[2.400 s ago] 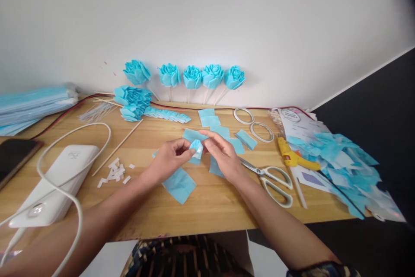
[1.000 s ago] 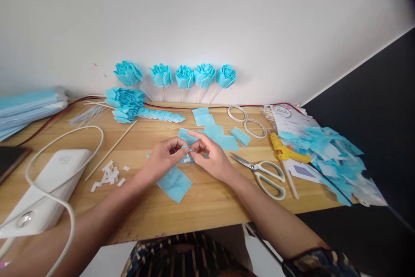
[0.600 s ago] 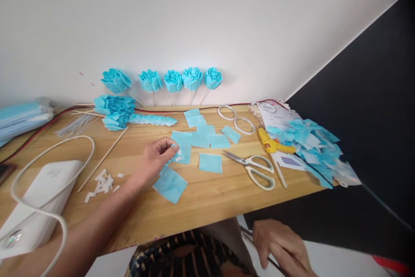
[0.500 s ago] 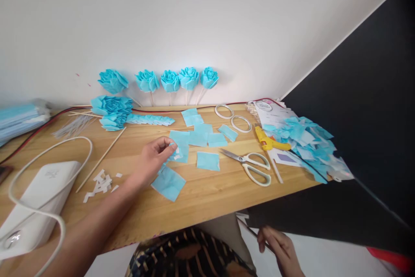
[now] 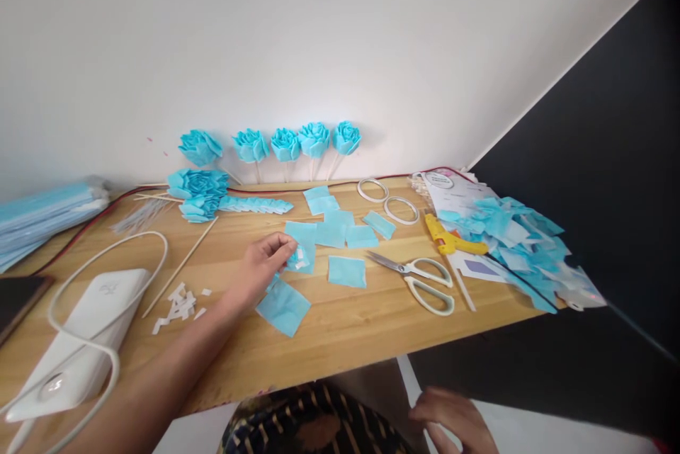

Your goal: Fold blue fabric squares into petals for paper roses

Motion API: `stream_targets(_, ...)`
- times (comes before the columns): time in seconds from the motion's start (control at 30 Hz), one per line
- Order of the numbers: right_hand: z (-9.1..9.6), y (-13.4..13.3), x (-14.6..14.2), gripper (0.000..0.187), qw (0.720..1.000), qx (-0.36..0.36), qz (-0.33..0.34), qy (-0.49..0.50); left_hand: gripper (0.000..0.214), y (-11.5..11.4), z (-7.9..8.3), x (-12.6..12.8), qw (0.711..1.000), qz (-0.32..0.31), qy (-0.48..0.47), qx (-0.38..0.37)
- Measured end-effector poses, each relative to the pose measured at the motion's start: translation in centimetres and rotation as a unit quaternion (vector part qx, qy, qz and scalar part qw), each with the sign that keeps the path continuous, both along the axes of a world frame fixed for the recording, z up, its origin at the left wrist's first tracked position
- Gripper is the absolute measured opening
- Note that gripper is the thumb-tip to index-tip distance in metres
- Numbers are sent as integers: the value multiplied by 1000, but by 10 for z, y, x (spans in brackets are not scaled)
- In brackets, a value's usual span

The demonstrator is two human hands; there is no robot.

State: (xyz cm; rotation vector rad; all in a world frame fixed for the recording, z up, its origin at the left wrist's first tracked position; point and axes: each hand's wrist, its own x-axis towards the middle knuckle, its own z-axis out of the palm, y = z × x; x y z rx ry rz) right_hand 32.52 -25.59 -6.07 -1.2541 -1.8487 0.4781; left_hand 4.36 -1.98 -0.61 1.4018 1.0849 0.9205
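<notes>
My left hand (image 5: 270, 259) is over the table with thumb and fingers pinched on a small light-blue piece (image 5: 299, 258) that has white bits on it. Blue sheets (image 5: 300, 233) lie under and just beyond the fingertips, and another blue square (image 5: 285, 307) is below the wrist. My right hand (image 5: 451, 420) hangs low, below the table's front edge, near my lap. Its fingers are smeared by motion, and I cannot see whether anything is in them. Nearest to it on the table are white-handled scissors (image 5: 425, 282), with the blades pointing left.
Blue paper flowers (image 5: 314, 140) on sticks lean on the wall. Two tape rolls (image 5: 401, 210), a yellow glue gun (image 5: 451, 238) and a heap of blue scraps (image 5: 510, 227) lie right. A white power bank (image 5: 88, 341), its cable, and white paper bits (image 5: 182, 304) are left.
The view has shifted, so the table things sit slightly further right and lower. My right hand has moved and turned below the table edge. My left hand keeps its pinch.
</notes>
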Motion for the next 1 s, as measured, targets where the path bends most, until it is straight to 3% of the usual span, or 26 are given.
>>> stream_targets(0.07,36,35,-19,24,996,29,87,22,32,-1,0,0,1000,-5,-2,2)
stream_targets(0.13,66,72,-38,27,996,18,85,25,31,-1,0,0,1000,-7,-7,5)
stream_targets(0.2,82,111,-56,24,998,14,56,38,31,-2,1,-1,1000,-4,-12,6)
stream_targets(0.27,87,148,-71,19,997,-30,-14,69,31,-2,3,-2,1000,0,-17,4)
stream_targets(0.3,86,165,-78,24,992,-88,-28,87,31,-2,4,-2,1000,1,-22,2)
stream_targets(0.33,84,180,-84,31,984,-137,-25,111,31,-2,5,-2,1000,2,-29,1)
stream_targets(0.43,74,212,-97,48,950,-240,71,185,29,-2,8,-3,999,12,-52,8)
stream_targets(0.57,68,230,-107,55,924,-286,130,218,27,-1,12,-2,997,29,-70,22)
stream_targets(1.0,55,242,-109,58,950,-220,140,172,32,7,7,-4,998,16,-44,-29)
